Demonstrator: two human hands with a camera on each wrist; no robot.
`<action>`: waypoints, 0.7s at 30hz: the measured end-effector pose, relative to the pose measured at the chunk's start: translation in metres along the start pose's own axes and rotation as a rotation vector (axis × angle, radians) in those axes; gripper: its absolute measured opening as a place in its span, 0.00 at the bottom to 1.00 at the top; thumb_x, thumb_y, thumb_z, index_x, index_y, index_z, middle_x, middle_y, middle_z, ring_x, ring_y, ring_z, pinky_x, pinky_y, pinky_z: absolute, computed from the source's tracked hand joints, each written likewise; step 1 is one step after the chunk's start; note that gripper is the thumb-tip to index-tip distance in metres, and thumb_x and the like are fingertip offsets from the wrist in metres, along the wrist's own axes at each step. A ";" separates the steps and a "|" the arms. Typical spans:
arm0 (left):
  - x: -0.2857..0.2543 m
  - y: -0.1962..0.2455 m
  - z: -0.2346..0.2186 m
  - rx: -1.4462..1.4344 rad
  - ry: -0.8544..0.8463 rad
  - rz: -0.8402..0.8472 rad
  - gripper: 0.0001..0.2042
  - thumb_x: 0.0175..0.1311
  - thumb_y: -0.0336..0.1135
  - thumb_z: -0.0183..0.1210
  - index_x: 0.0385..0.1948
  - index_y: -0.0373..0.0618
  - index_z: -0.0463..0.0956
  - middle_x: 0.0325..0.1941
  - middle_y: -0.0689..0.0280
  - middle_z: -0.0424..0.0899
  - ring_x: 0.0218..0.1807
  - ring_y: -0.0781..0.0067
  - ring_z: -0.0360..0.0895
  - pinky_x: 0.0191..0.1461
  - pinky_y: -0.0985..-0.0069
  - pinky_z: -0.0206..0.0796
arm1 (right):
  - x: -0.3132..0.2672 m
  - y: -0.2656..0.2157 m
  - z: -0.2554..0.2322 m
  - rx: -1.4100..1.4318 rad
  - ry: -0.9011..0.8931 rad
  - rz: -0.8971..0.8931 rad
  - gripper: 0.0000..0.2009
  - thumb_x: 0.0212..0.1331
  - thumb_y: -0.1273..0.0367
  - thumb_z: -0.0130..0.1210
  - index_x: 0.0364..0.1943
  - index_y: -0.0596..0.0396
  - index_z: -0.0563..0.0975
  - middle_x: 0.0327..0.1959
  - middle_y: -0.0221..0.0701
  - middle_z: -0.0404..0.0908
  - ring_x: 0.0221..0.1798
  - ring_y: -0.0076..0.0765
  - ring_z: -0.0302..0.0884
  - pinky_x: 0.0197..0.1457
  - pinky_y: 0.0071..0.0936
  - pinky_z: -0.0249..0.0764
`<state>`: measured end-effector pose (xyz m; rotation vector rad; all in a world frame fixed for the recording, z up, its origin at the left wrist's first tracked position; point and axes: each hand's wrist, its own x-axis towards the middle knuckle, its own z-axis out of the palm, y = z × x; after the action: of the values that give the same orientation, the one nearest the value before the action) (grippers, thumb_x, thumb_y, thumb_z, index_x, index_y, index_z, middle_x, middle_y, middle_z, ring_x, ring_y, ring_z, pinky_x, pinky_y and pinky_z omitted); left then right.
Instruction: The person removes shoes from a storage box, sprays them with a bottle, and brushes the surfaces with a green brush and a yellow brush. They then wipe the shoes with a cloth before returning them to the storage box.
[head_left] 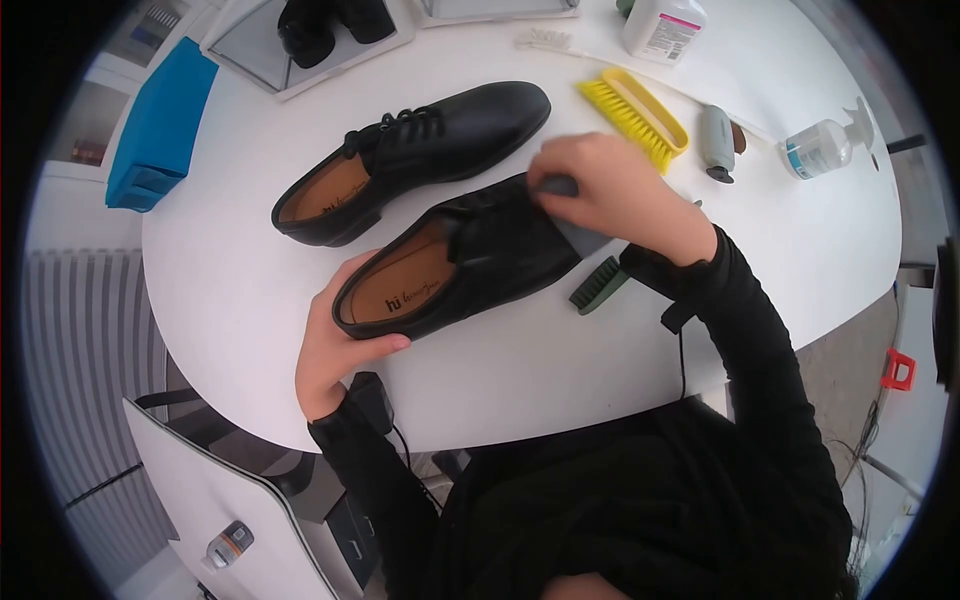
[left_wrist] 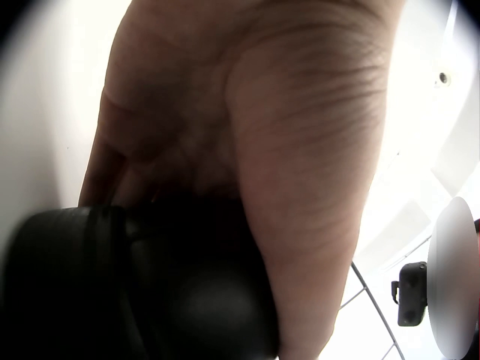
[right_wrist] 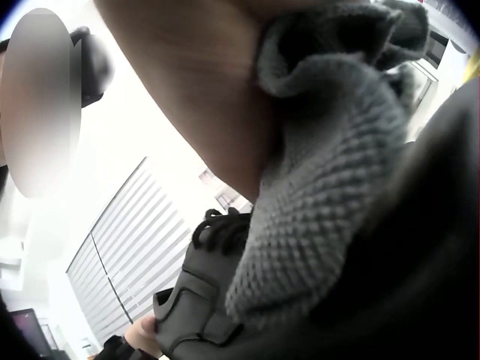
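A black leather lace-up shoe (head_left: 525,245) with a tan insole (head_left: 408,275) is between both hands. At its heel, my left hand (head_left: 330,340) grips the shoe, thumb along the near side and fingers round the back. My right hand (head_left: 610,185) holds a grey waffle-weave cloth (right_wrist: 322,187) against the toe, the fingers curled into it. In the left wrist view the palm arches over the dark heel (left_wrist: 202,300). The matching shoe (head_left: 460,125) lies just beyond, laces tied and toe pointing right.
Right of the shoes are a yellow-bristled brush (head_left: 645,115), a grey tube (head_left: 717,140) and a clear pump bottle (head_left: 820,150). A small green brush (head_left: 598,285) lies by the right wrist. Farther back are a white bottle (head_left: 665,30), a tray (head_left: 395,45) with black footwear and a blue box (head_left: 165,120).
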<state>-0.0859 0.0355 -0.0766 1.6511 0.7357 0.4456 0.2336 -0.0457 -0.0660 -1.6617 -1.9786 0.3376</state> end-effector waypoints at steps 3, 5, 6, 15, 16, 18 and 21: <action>0.001 0.002 -0.001 0.025 -0.019 -0.003 0.39 0.32 0.29 0.75 0.56 0.37 0.70 0.51 0.63 0.79 0.55 0.71 0.74 0.60 0.76 0.62 | -0.005 0.001 -0.014 -0.179 -0.115 0.059 0.05 0.47 0.68 0.59 0.29 0.52 0.81 0.30 0.34 0.81 0.38 0.45 0.79 0.41 0.36 0.75; -0.001 0.003 0.000 0.028 -0.011 -0.001 0.40 0.32 0.29 0.75 0.57 0.37 0.70 0.52 0.63 0.79 0.55 0.71 0.74 0.61 0.76 0.62 | -0.004 -0.002 -0.023 -0.160 -0.026 0.123 0.05 0.47 0.68 0.60 0.29 0.52 0.81 0.30 0.34 0.81 0.38 0.45 0.79 0.41 0.36 0.75; 0.000 0.002 0.001 0.027 -0.009 0.001 0.40 0.32 0.29 0.75 0.57 0.37 0.70 0.52 0.63 0.78 0.55 0.71 0.74 0.61 0.76 0.62 | -0.004 -0.002 -0.026 -0.153 0.018 0.156 0.05 0.47 0.68 0.60 0.29 0.52 0.81 0.30 0.34 0.81 0.38 0.45 0.79 0.41 0.36 0.75; -0.001 0.002 0.001 0.019 -0.006 -0.013 0.40 0.32 0.28 0.75 0.57 0.37 0.69 0.53 0.63 0.77 0.56 0.70 0.73 0.61 0.76 0.62 | -0.005 0.002 -0.017 -0.137 -0.016 0.110 0.05 0.45 0.70 0.60 0.29 0.52 0.81 0.30 0.35 0.81 0.36 0.47 0.79 0.40 0.36 0.75; -0.001 0.002 0.001 0.017 -0.012 -0.008 0.40 0.32 0.28 0.75 0.57 0.37 0.69 0.53 0.63 0.77 0.56 0.70 0.73 0.61 0.75 0.62 | -0.003 -0.004 -0.023 -0.149 0.017 0.119 0.05 0.45 0.70 0.60 0.29 0.52 0.81 0.30 0.35 0.81 0.36 0.47 0.79 0.40 0.36 0.75; 0.000 0.002 0.002 0.012 -0.030 0.001 0.40 0.32 0.28 0.75 0.57 0.38 0.69 0.53 0.63 0.77 0.56 0.71 0.73 0.61 0.75 0.61 | 0.001 -0.010 -0.022 -0.045 0.084 0.045 0.05 0.46 0.70 0.59 0.29 0.52 0.81 0.31 0.35 0.81 0.36 0.46 0.79 0.40 0.36 0.76; -0.001 0.001 0.002 -0.001 -0.012 -0.008 0.40 0.33 0.28 0.75 0.57 0.37 0.69 0.53 0.63 0.77 0.56 0.71 0.72 0.61 0.76 0.61 | -0.002 -0.005 -0.007 -0.148 -0.001 -0.031 0.05 0.46 0.70 0.59 0.29 0.53 0.81 0.31 0.35 0.81 0.36 0.46 0.80 0.40 0.36 0.75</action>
<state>-0.0852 0.0332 -0.0756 1.6480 0.7333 0.4298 0.2332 -0.0494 -0.0576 -1.7179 -2.0716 0.1845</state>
